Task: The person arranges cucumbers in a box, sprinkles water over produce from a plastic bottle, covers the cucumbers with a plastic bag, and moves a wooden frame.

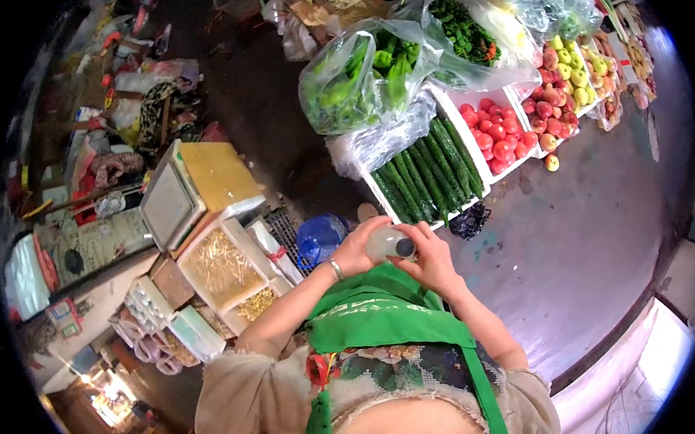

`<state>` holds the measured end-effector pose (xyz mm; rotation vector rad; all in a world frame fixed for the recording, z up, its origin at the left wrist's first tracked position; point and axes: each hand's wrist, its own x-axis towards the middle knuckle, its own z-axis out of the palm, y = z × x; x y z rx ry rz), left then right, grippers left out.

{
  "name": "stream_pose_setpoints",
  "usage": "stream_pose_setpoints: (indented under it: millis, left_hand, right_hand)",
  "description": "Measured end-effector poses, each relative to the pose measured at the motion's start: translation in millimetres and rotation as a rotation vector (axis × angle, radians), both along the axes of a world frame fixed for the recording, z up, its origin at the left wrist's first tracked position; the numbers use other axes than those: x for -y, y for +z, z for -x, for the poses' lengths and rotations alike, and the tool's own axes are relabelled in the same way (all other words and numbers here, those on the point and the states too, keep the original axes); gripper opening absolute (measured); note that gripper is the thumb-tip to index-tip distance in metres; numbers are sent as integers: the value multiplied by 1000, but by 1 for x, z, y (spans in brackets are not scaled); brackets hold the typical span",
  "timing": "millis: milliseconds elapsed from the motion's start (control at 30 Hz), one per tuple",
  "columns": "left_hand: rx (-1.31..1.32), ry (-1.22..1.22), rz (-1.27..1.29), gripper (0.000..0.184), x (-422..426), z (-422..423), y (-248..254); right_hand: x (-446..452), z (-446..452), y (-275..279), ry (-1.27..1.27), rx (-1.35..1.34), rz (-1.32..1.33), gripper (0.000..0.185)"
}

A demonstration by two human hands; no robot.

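Just in front of the green apron point(381, 311), a pale, translucent bottle point(382, 243) with a dark round cap is held between both hands, its cap end tilted toward me. My left hand point(355, 247), with a bracelet at the wrist, wraps round the bottle's left side. On the right, the fingers and thumb of my right hand point(433, 256) close around it near the cap. What is in the bottle I cannot make out. Beyond the hands lies a white box of cucumbers point(426, 172).
Tomatoes point(502, 139), peaches point(547, 110) and green apples point(576, 71) fill boxes at the right. Bags of green peppers point(392, 66) stand behind. To the left are a blue water jug point(320, 239), a crate of bean sprouts point(221, 266) and a yellowed foam box point(220, 175).
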<state>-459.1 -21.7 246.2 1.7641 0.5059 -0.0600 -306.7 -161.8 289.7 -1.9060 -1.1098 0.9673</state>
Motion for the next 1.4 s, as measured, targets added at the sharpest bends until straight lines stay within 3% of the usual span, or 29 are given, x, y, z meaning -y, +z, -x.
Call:
stream_pose_setpoints:
  millis: [100, 233, 433, 700, 767, 867, 1000, 1067, 1233, 1267, 1400]
  left_hand:
    - [0, -57, -141, 108, 9, -10, 1]
    - [29, -30, -206, 109, 9, -16, -2]
    - [-72, 47, -276, 97, -39, -15, -27]
    - [-212, 315, -396, 73, -209, 17, -67]
    - [-223, 428, -485, 73, -262, 16, -89]
    - [-271, 516, -556, 70, -335, 3, -127]
    - [-287, 584, -637, 70, -413, -15, -203]
    - [-279, 588, -689, 73, -444, -25, -240]
    - [-357, 550, -648, 80, -489, -72, -267]
    - [-500, 574, -646, 84, -487, -92, -256]
    - [-190, 498, -570, 95, -511, -93, -341]
  right_hand:
    - [8, 0, -2, -61, 98, 27, 53]
    - [-3, -2, -1, -72, 221, 63, 50]
    - [-77, 3, -19, -17, 245, 112, 56]
    - [-230, 30, -88, 22, -156, -38, 67]
    - [-253, 40, -103, -33, -242, -4, 69]
    - [-259, 55, -139, -15, -236, 30, 58]
    - [-235, 62, -178, -130, -419, 230, 44]
    - [-221, 57, -188, -171, -344, 340, 42]
    - [-210, 51, -196, -267, -287, 444, 39]
    - [-209, 53, -199, -294, -298, 454, 39]
    - [-204, 63, -212, -336, -361, 405, 38]
